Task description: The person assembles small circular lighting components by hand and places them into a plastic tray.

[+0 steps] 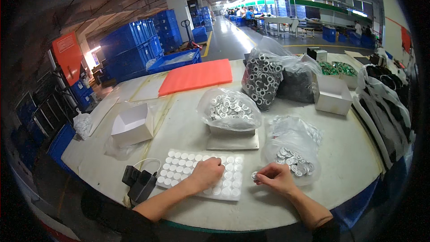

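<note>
My left hand (208, 173) is closed over a white tray (188, 187) that carries rows of round white caps (172, 167). Its fingertips are turned away from view, so what they pinch, if anything, is hidden. To the right of the tray, my right hand (277, 178) pinches a small round metal disc (254, 175) between thumb and fingers, just above the table. Beside that hand lies an open clear plastic bag (309, 152) with many similar silvery discs (293, 160). Behind the tray, a second bag of metal rings (229, 106) rests on a scale (233, 140).
A black power adapter (142, 183) with a white cable sits left of the tray. White open boxes (132, 125) stand at left and at right. Further back are a pink foam sheet (196, 77), a tall bag of rings (261, 78) and green circuit boards (344, 68). Blue crates (134, 47) stand beyond.
</note>
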### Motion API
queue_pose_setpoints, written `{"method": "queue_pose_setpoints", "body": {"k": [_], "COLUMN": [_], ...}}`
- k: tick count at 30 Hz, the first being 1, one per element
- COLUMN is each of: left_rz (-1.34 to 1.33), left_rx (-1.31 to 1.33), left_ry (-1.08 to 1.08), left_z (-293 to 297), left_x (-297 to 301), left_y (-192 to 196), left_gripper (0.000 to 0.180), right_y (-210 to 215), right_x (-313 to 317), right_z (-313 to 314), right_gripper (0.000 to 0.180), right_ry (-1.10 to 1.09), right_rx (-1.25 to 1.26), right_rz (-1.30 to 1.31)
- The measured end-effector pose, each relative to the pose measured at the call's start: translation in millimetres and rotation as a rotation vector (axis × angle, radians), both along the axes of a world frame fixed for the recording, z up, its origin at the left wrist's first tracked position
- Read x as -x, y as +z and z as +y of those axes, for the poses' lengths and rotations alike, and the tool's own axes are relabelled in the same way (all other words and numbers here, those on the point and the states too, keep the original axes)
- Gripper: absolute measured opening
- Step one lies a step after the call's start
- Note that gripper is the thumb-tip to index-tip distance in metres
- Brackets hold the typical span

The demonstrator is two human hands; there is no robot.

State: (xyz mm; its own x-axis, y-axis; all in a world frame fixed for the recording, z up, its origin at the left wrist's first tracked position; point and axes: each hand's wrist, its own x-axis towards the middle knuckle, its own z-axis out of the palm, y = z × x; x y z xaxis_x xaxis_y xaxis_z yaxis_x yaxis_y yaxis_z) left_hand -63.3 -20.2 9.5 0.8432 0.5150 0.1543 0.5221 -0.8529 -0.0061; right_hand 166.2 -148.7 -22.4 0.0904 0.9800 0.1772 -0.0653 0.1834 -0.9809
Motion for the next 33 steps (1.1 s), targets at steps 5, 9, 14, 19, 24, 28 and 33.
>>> {"method": "queue_pose_setpoints", "body": {"k": [5,9,14,19,24,28,33], "left_rz": [-0.073,-0.363,-0.636,-1.019,-1.083,-1.056,-0.991], "left_rx": [-0.011,0.477,1.103,1.072,1.156,1.326,1.122], "left_ry": [-0.082,0.217,0.401,0.28,0.103,0.085,0.015], "left_z": [5,17,25,16,-24,-42,-42], "left_x": [-4,6,19,17,-1,-19,-33], "left_y": [0,7,9,12,13,5,-18], "left_gripper": [0.011,0.009,0.01,0.009,0.01,0.012,0.011], "right_y": [0,0,-4,1,2,2,0], "right_x": [3,-2,-5,1,11,17,19], "right_z": [2,5,7,5,5,5,5], "right_gripper": [0.011,0.016,0.014,0.017,0.019,0.019,0.019], "right_ry": [-0.009,-0.023,-0.022,-0.008,-0.042,-0.051,-0.056], "right_rx": [-0.018,0.055,0.051,0.132,0.215,0.195,0.164], "right_rz": [0.098,0.136,0.011,0.091,0.223,0.297,0.325]}}
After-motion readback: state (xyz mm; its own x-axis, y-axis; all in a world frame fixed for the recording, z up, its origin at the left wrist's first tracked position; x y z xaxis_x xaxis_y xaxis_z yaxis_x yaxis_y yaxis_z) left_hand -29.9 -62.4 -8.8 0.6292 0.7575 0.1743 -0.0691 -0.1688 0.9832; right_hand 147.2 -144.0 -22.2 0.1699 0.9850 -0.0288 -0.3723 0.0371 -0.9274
